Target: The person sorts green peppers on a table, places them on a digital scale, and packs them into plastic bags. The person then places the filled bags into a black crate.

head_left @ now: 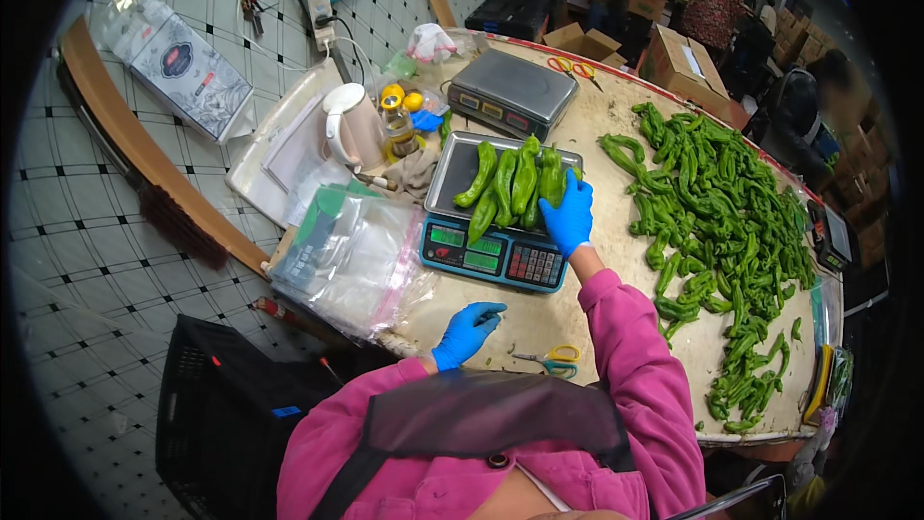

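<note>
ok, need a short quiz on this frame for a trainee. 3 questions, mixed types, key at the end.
1. True or false: the left hand is touching the kettle.
2. The right hand is at: A) the cardboard box; B) the peppers on the blue-framed scale; C) the brush.
3. Which lies nearer the person: the red-and-yellow-handled scissors or the teal-and-yellow-handled scissors?

Key:
1. False; it is on the person's side of the scale.
2. B
3. The teal-and-yellow-handled scissors.

Right hand (pixel 568 216), fingers (pixel 574 185) at green peppers (pixel 504 185) on scale (pixel 462 261); left hand (pixel 465 335) near scissors (pixel 559 368); pepper heap (pixel 727 207) at right
</note>
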`<state>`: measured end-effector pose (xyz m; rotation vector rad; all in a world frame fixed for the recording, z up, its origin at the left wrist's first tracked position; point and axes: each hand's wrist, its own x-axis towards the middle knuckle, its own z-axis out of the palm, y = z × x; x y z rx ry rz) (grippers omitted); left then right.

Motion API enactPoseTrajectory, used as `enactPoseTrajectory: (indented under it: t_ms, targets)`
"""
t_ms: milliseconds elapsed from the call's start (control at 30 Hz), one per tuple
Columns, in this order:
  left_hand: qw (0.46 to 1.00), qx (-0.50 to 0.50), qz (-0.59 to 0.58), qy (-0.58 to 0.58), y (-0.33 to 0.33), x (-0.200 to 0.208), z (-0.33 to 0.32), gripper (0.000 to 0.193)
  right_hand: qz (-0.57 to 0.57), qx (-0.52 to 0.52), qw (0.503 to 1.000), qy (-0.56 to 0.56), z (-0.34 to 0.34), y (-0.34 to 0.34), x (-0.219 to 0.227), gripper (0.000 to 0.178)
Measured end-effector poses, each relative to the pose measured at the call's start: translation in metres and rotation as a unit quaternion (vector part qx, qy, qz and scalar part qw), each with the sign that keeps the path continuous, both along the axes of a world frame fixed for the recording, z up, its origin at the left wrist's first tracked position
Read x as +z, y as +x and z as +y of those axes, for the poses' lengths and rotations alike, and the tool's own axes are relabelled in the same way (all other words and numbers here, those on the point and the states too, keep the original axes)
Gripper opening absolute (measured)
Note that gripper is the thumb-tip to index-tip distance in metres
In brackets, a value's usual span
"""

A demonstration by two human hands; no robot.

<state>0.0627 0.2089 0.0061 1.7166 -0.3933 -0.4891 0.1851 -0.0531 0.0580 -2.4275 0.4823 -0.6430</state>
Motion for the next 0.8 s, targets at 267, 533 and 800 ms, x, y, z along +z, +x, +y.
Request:
enactPoseTrajectory:
  t_ms: [267,533,800]
  targets:
    - [0.883,0.055,-0.448,0.131,0.089,0.063,-0.089,0.03,-0.002,0.067,0.998,0.008,-0.044,0.04,0.005,0.076]
    - [0.796,0.077,-0.415,0.434,0.149,0.028,-0.171,0.034,-0.218,0.071,0.884,0.408,-0.054,0.044,-0.062,0.07]
    - [0.819,0.085,-0.411,0.392,0.15,0.021,-0.167,0.013,-0.234,0.047,0.842,0.484,-0.062,0.042,-0.072,0.057]
